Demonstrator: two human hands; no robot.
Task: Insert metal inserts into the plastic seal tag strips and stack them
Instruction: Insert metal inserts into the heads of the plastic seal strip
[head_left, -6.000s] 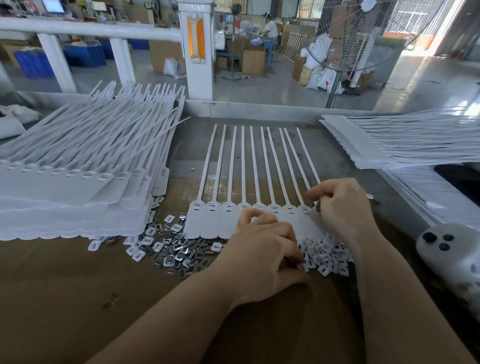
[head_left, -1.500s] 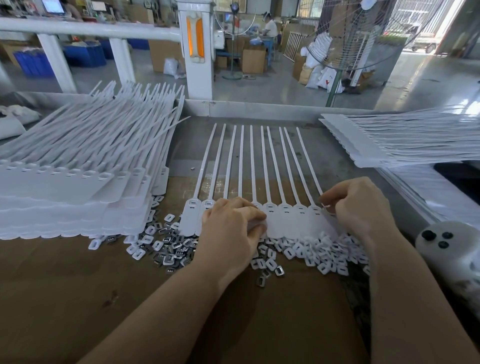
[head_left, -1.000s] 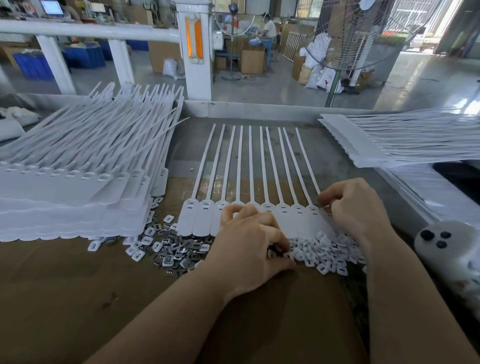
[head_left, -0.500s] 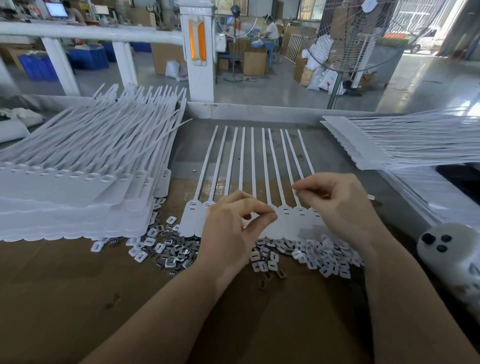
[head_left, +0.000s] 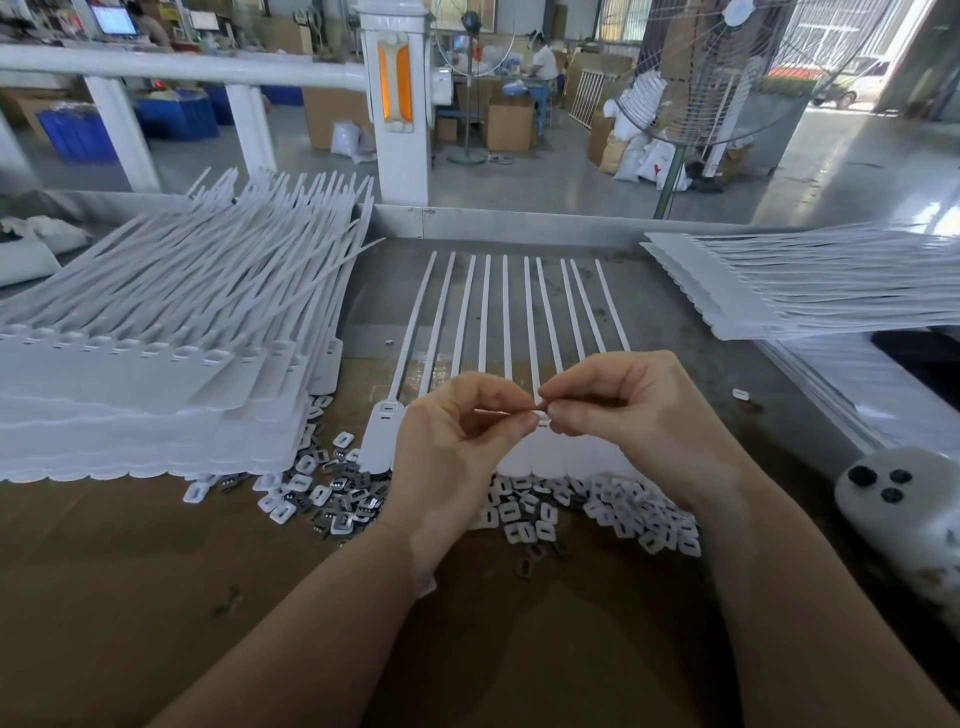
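- White plastic seal tag strip (head_left: 483, 312): a joined row of flat tag heads with long thin tails fanning away from the person; it lies flat in the middle of the brown cardboard work surface (head_left: 156, 597); only the leftmost head, with its slot, shows fully, the others being covered by the hands
- Loose pile of small white and dark metal inserts (head_left: 571, 512): scattered along the near edge of the strip, touching its heads and spreading left toward the tall stack
- Tall stack of white seal tag strips (head_left: 130, 374): to the left of the working strip, tails slanting up and away; a lower stack of white seal tag strips (head_left: 805, 286) lies at the far right
- Left hand (head_left: 452, 457): raised above the strip's heads, fingers curled, thumb and forefinger tips closed together toward the right hand
- Right hand (head_left: 639, 415): opposite the left, fingers curled, thumb and forefinger pinching a small white insert piece (head_left: 542, 415) just above the tag heads; whether the left fingertips also hold this piece cannot be told
- White rounded device with three black buttons (head_left: 898, 499): at the right edge, beside the right forearm
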